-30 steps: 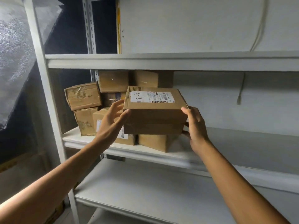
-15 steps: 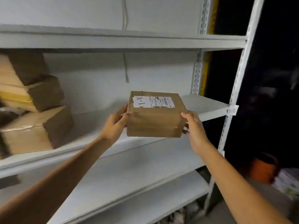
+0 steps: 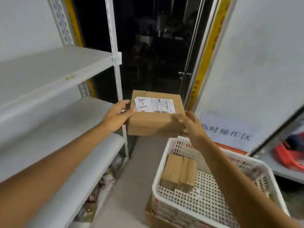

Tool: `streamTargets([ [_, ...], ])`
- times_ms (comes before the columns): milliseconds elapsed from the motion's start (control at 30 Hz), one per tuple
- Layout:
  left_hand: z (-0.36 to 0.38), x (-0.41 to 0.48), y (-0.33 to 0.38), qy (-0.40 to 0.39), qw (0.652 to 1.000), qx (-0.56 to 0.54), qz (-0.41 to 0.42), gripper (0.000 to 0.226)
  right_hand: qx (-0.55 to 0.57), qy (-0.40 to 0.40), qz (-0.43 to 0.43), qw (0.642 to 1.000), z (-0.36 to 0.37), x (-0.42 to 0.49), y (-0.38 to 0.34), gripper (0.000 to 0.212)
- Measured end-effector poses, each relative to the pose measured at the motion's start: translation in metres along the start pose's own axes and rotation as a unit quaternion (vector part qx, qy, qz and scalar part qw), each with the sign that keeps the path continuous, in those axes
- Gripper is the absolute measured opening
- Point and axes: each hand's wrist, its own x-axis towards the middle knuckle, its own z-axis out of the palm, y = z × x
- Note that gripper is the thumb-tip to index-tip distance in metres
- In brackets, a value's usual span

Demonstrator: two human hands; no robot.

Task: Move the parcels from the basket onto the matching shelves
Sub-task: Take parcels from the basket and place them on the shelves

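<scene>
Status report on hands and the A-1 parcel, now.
Left hand and right hand both grip brown cardboard parcel labelled A-1, held in air beside white metal shelves. One brown cardboard box left in white perforated plastic basket. Nothing in the way.

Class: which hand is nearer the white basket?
Right. The right hand is just over the far rim of the basket, holding the parcel; the left hand holds its other side, toward the shelves.

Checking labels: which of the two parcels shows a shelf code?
The held parcel, between the left hand and right hand: its white label reads A-1. The parcel in the basket shows only plain cardboard.
</scene>
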Motion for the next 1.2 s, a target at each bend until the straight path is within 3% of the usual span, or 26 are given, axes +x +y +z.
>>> streamTargets([
  [200,0.130,0.012,-0.009,-0.127,0.991,0.044,0.009,0.052,-0.031,0.087,0.109,0.990,-0.105,-0.008,0.057,0.041],
  [333,0.198,0.016,-0.015,-0.170,0.984,0.031,-0.049,0.058,-0.032,0.105,0.149,0.983,-0.159,-0.009,0.093,0.046],
  [467,0.268,0.021,-0.014,-0.202,0.971,-0.007,-0.124,0.056,-0.018,0.085,0.186,0.979,-0.213,-0.001,0.131,0.038],
  [567,0.316,0.026,-0.013,-0.228,0.961,-0.011,-0.159,0.052,-0.010,0.099,0.206,0.974,-0.253,0.005,0.158,0.049],
  [867,0.438,0.017,-0.071,-0.251,0.941,0.008,-0.227,0.050,-0.015,0.154,0.266,0.951,-0.323,0.027,0.261,0.046],
  [967,0.473,0.017,-0.103,-0.285,0.939,0.063,-0.183,0.064,-0.011,0.160,0.291,0.943,-0.333,0.038,0.300,0.044],
  [1100,0.512,0.020,-0.155,-0.409,0.900,0.135,-0.064,0.103,-0.044,0.177,0.311,0.933,-0.337,0.060,0.355,0.046],
  [1200,0.533,0.024,-0.200,-0.437,0.869,0.229,-0.040,0.100,-0.055,0.196,0.312,0.928,-0.336,0.075,0.398,0.048],
])
